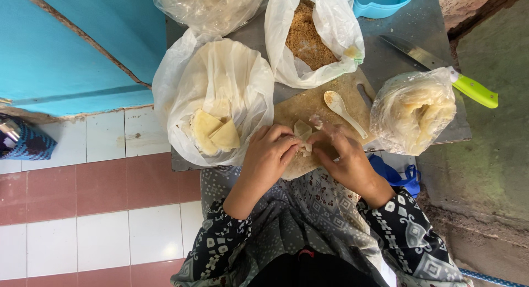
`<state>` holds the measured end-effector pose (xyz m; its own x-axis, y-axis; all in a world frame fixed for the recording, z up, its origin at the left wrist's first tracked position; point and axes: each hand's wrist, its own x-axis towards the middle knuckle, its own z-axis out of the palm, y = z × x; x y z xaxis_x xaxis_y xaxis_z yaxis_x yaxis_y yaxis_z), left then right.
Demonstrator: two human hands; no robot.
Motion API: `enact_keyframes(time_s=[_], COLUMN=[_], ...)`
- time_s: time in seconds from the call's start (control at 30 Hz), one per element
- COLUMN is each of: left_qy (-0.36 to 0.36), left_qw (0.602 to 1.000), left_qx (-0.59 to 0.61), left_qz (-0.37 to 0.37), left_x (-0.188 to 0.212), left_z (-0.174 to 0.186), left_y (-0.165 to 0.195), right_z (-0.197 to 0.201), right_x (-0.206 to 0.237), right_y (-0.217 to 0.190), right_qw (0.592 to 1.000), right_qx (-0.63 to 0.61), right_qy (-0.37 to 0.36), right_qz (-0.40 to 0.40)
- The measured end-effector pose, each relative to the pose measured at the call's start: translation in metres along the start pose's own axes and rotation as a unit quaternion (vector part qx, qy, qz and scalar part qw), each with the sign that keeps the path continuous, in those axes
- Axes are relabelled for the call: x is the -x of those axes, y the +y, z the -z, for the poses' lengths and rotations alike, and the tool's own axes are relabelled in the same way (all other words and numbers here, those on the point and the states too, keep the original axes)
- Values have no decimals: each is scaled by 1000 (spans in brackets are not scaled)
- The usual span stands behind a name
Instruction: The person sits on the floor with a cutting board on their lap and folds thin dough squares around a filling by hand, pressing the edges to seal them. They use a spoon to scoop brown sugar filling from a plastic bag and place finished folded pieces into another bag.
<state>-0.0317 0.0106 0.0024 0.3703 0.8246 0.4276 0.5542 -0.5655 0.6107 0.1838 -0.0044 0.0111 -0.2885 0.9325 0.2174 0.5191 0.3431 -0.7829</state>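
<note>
Wrapper (302,133) pinched by fingers of left hand (266,157) and right hand (346,157) over board (308,105); spoon (343,110), knife (441,69) and bags lie beyond

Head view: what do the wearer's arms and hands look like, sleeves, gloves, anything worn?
Both hands are bare: no gloves, and no rings or watch visible. The left hand and right hand come out of long dark sleeves printed with white and grey geometric motifs. The cuffs end near the wrists.

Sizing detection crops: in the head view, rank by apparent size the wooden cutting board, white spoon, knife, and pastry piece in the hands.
1. wooden cutting board, partly covered
2. knife, blade partly hidden by a bag
3. white spoon
4. pastry piece, mostly hidden by fingers, so unsure
</note>
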Motion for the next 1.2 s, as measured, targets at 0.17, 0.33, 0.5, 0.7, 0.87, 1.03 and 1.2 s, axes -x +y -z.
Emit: enact_keyframes(time_s=[0.17, 0.33, 0.5, 0.7, 0.87, 1.03, 1.2], left_qy=[-24, -29, -62, -102, -157, -98, -53], left_qw=[999, 993, 984, 992, 986, 992, 984], left_qx=[-34, -71, -127, -55, 23, -57, -120], left_qz=[-16, -87, -108, -60, 55, -46, -123], left_x=[0, 1, 2, -22, -43, -35, -12], left_z=[4, 7, 0, -4, 1, 8, 8], left_y=[-1, -3, -7, -14, -16, -16, -13], right_z=[5, -18, -35, -34, -28, -22, -18], right_x=[0, 5, -2, -7, -8, -20, -26], right_y=[2, 0, 2, 5, 6, 4, 1], right_qw=[956, 983, 974, 982, 991, 990, 993], right_qx=[201, 117, -66, -49, 3, -51, -66], right_qy=[27, 122, 155, 142, 128, 71, 36], right_qz=[212, 76, -151, -116, -32, -115, -95])
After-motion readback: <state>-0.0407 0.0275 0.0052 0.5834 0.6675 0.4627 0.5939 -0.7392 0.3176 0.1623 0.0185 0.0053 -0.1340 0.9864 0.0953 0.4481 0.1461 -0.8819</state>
